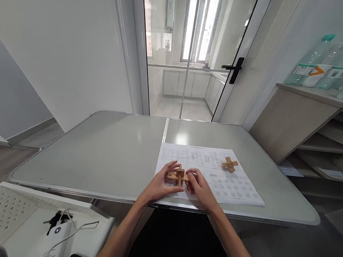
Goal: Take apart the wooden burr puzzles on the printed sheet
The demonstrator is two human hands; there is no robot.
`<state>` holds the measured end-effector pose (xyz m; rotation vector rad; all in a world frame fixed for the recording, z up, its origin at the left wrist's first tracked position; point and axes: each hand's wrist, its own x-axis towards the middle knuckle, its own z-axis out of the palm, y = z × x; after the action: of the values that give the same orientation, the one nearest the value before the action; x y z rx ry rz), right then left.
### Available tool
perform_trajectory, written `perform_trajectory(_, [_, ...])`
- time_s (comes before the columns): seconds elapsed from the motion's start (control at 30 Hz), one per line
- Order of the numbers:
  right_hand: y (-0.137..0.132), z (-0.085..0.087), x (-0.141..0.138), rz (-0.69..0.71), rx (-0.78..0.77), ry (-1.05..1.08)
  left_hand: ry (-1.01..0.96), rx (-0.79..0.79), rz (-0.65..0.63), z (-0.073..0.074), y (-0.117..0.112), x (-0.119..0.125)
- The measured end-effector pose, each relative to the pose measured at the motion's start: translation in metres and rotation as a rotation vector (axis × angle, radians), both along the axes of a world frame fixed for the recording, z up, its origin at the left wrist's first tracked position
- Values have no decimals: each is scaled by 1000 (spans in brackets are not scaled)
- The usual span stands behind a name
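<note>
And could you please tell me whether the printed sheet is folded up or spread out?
Spread out: the printed sheet lies open on the table, print side up, with a wooden cross near its far right corner.

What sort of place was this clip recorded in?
Probably a home: a glass-paned door with a black handle opens off this room, low white cabinets show beyond it, and clear plastic bottles with green caps stand at right.

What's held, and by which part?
A wooden burr puzzle: left hand around its left side, right hand at the bar end on its right.
</note>
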<state>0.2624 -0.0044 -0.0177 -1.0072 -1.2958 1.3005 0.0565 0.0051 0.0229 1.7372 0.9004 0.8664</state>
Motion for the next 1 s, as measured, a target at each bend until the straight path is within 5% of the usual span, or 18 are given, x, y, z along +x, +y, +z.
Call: perform_trajectory(1.0, [-1,-3,0,-78,58,-155,38,51,63,2,-4,0])
